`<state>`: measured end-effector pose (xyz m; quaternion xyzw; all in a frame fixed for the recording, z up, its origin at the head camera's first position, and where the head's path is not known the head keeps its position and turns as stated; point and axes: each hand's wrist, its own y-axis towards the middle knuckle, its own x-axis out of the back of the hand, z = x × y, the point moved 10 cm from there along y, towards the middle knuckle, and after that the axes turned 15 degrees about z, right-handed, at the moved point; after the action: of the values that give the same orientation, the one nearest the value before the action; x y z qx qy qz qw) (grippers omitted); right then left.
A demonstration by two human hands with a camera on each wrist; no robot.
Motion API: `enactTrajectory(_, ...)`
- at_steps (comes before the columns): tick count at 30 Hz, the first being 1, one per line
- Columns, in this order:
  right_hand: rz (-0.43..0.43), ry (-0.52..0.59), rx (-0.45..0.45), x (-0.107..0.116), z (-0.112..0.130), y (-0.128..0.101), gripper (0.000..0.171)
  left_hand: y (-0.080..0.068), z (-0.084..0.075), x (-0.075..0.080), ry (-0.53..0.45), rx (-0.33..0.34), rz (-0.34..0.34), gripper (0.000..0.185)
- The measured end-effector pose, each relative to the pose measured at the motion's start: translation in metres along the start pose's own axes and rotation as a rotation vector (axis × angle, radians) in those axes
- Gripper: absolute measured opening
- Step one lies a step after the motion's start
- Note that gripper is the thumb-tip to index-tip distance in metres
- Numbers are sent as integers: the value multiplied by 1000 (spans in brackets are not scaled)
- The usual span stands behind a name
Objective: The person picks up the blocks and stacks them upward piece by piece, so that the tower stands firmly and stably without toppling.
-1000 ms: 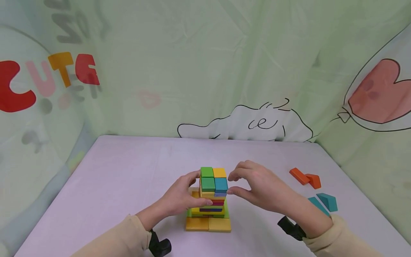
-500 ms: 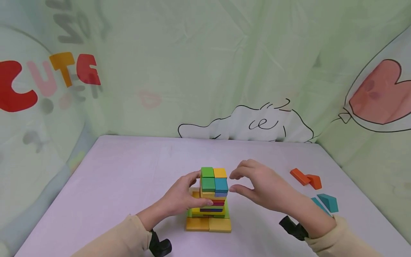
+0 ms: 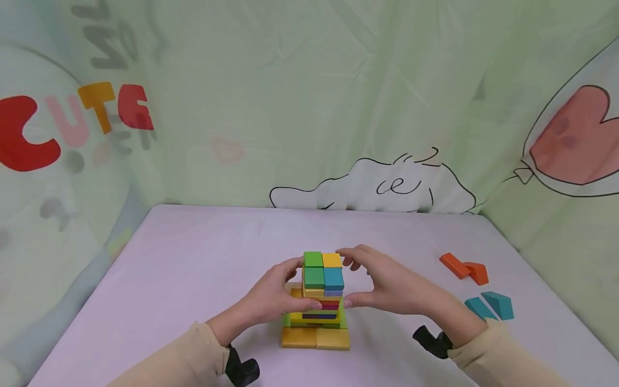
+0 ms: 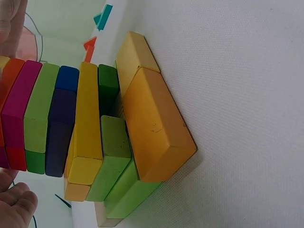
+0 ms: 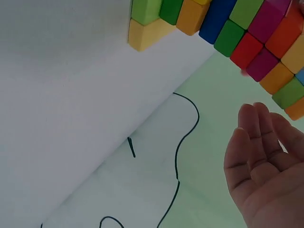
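A tower of colourful wooden blocks stands on a wider stepped base, with orange-yellow blocks at the bottom. Two green blocks, a yellow and a blue one show on its top. My left hand holds the tower from the left, thumb across the front and fingers round the far side. On the other side my right hand is spread around the tower's right edge, fingertips near the upper back corner and thumb lower at the front. In the right wrist view, its loosely bent fingers show with nothing in them.
To the right on the pale table lie two orange blocks and two teal angled blocks. A printed green curtain stands behind the table and along its sides.
My right hand has moved left to the tower, its fingers reaching the back right corner and its thumb dropping lower. The left hand keeps its hold, and the tower looks the same.
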<state>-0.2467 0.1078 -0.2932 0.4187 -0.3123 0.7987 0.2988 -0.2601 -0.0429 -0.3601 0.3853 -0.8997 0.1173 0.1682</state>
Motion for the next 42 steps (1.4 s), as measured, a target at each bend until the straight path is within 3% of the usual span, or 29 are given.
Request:
enactTrajectory(13, -4, 51, 15, -7, -1, 9, 72, 2, -1, -1, -9, -12, 21, 75)
enactTrajectory(24, 2, 57, 10, -7, 0, 9, 73, -1, 0, -1, -29, 17, 27, 80)
enactTrajectory(32, -13, 75, 13, -2, 1, 7, 74, -6, -8, 11, -63, -57, -2, 83)
enactTrajectory(42, -17, 77, -4, -1, 2, 6, 72, -7, -12, 16, -53, -82, -22, 76)
